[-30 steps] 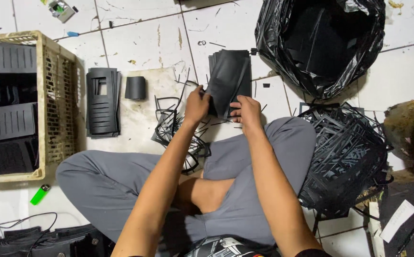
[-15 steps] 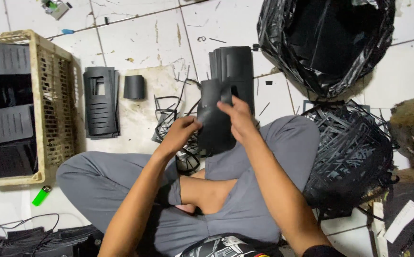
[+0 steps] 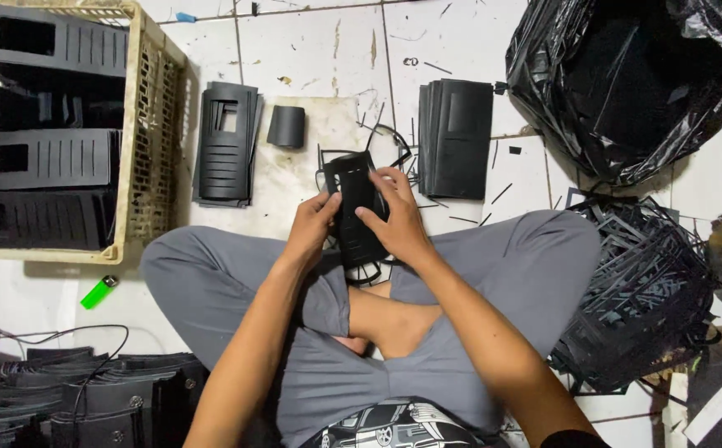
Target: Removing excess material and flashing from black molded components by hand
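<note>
Sitting cross-legged on a white tiled floor [image 3: 311, 50], grey trousers spread wide, both bare arms reaching forward over the lap. Filling the upper right corner: a big black plastic bag [image 3: 626, 83], mouth open. Below it, at the right knee, a tangled heap of black plastic offcuts [image 3: 643, 299]. Standing at the far left: a cream lattice crate [image 3: 149, 141] packed with black slotted panels [image 3: 41, 158] laid flat in rows. Stacked at the lower left corner: more black parts [image 3: 70, 398] with thin wires looping over them. Lying ahead of the knees on a stained mat: a neat pile of flat black plates [image 3: 456, 137] to the right, a single black vented cover [image 3: 226, 145] to the left, and a small black curved piece [image 3: 286, 126] just beside that cover. Held in the middle, above the crossed legs: a narrow black plastic panel [image 3: 353, 203], long edge pointing away from the body. Clamped along its left edge by the left hand [image 3: 311, 224], fingers curled round. Pressed from the right by the right hand [image 3: 398, 220], thumb on the panel's face, fingers wrapped over the top edge. Resting on the tiles near the left knee, well apart from everything else: a small green lighter [image 3: 98, 291].
</note>
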